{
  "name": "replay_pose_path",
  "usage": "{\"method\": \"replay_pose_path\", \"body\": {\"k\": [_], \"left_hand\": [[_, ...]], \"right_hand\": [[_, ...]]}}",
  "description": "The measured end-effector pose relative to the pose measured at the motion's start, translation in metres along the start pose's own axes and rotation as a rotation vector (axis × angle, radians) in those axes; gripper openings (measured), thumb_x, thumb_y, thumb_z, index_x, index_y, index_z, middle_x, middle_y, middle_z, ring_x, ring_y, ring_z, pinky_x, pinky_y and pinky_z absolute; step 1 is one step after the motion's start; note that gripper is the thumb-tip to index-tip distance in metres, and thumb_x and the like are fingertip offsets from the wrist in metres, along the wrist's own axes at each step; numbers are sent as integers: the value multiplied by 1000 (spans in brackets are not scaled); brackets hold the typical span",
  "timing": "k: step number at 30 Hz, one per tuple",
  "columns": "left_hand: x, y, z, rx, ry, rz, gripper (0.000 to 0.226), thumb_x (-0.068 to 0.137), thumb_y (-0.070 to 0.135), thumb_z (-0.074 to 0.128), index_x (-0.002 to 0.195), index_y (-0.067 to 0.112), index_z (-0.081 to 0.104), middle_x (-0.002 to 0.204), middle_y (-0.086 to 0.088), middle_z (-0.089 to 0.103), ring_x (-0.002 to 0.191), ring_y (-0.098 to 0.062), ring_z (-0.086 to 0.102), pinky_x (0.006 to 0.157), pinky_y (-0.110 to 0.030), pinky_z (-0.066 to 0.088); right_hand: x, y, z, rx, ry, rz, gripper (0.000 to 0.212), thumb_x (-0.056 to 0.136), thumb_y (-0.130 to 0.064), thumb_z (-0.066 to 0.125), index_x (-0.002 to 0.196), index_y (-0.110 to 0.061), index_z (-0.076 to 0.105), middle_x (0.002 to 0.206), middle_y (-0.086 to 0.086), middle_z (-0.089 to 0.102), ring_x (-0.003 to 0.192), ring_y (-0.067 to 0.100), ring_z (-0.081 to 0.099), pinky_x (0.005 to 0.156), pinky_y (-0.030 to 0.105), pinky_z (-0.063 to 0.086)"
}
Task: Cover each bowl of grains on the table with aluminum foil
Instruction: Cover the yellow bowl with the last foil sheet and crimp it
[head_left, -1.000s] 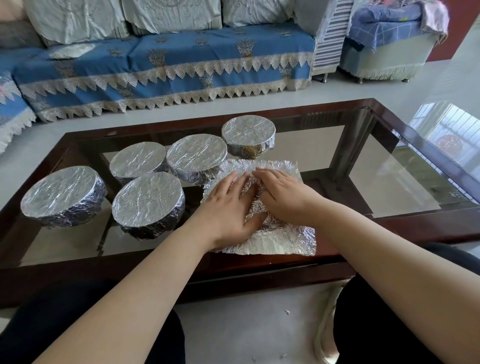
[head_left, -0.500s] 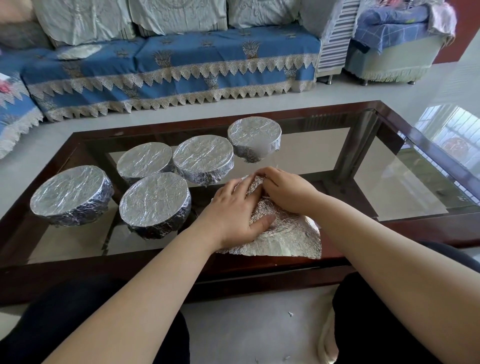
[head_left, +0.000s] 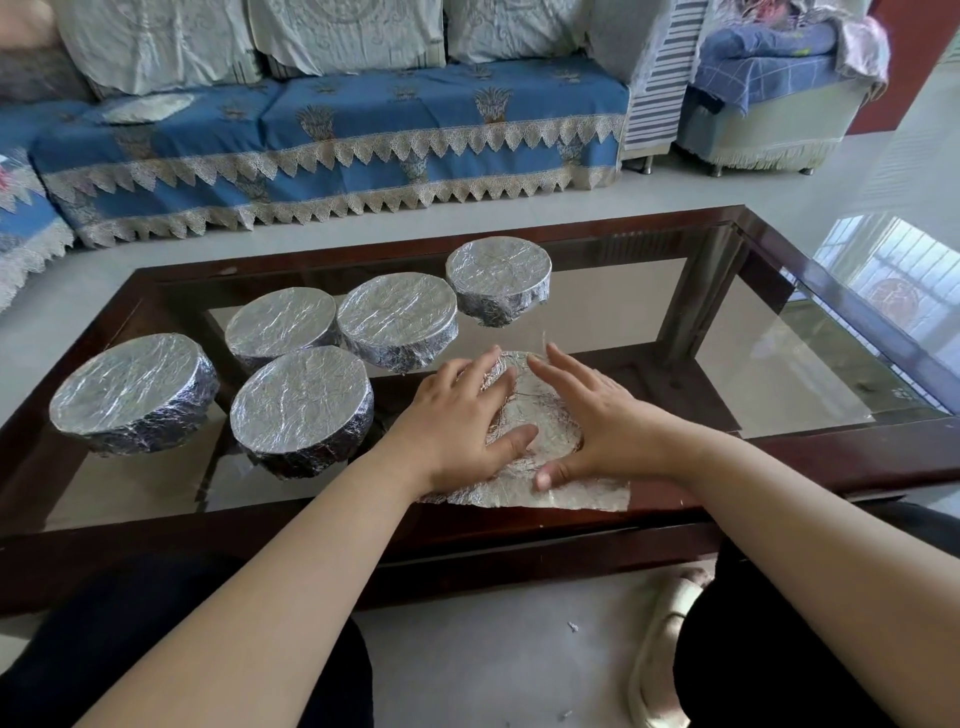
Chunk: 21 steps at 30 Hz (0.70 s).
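Several foil-covered bowls stand on the glass table (head_left: 779, 374): one at the far left (head_left: 132, 389), one beside it (head_left: 301, 408), two behind (head_left: 280, 327) (head_left: 397, 319) and one at the back (head_left: 498, 278). A crinkled sheet of aluminum foil (head_left: 535, 415) lies over a bowl near the front edge. My left hand (head_left: 462, 421) presses flat on the foil's left side. My right hand (head_left: 597, 421) presses on its right side, fingers straight. The bowl under the foil is hidden.
The table has a dark wooden frame (head_left: 519, 525) close to my knees. A blue-covered sofa (head_left: 332, 140) runs along the far side, with a small seat (head_left: 769, 93) at the back right. A slipper (head_left: 665, 639) lies on the floor.
The far edge of the foil has been folded down over the bowl. My hands have spread apart from the middle and now press on the foil's two sides.
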<state>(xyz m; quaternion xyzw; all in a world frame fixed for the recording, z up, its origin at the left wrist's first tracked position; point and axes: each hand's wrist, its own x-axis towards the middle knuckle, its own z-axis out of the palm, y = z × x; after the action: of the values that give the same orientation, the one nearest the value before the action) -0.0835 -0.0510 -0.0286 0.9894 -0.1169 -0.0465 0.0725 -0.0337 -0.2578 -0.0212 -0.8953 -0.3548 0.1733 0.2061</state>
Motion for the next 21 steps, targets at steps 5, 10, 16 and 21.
{"method": "replay_pose_path", "body": {"k": [5, 10, 16, 21], "left_hand": [[0, -2, 0, -132, 2, -9, 108, 70, 89, 17, 158, 28, 11, 165, 8, -9, 149, -17, -5, 120, -47, 4], [-11, -20, 15, -403, 141, 53, 124, 49, 101, 40, 155, 43, 10, 164, 14, -4, 151, -10, -1, 120, -44, 10], [-20, -21, 31, -747, 208, 14, 131, 51, 71, 82, 152, 51, 1, 158, 29, -1, 149, 1, 5, 110, -41, 42], [-23, -13, 40, -969, 264, -30, 141, 59, 23, 91, 154, 32, -12, 161, 4, 9, 135, 16, 30, 98, -18, 48]], "right_hand": [[1, 0, 6, -59, 70, 0, 131, 53, -81, 65, 155, -30, 0, 162, -11, -11, 149, 13, -4, 122, 38, 7], [3, 4, 13, 5, 134, -1, 129, 49, -86, 61, 154, -33, 8, 160, -15, -2, 149, 11, 3, 120, 42, 20], [3, 15, 23, 167, 210, -72, 130, 50, -77, 70, 154, -36, 4, 161, -15, -7, 148, 8, 8, 115, 30, 23], [4, 20, 32, 288, 286, -104, 124, 53, -64, 77, 150, -36, 4, 159, -9, 12, 141, -4, 11, 110, 7, 11]]}}
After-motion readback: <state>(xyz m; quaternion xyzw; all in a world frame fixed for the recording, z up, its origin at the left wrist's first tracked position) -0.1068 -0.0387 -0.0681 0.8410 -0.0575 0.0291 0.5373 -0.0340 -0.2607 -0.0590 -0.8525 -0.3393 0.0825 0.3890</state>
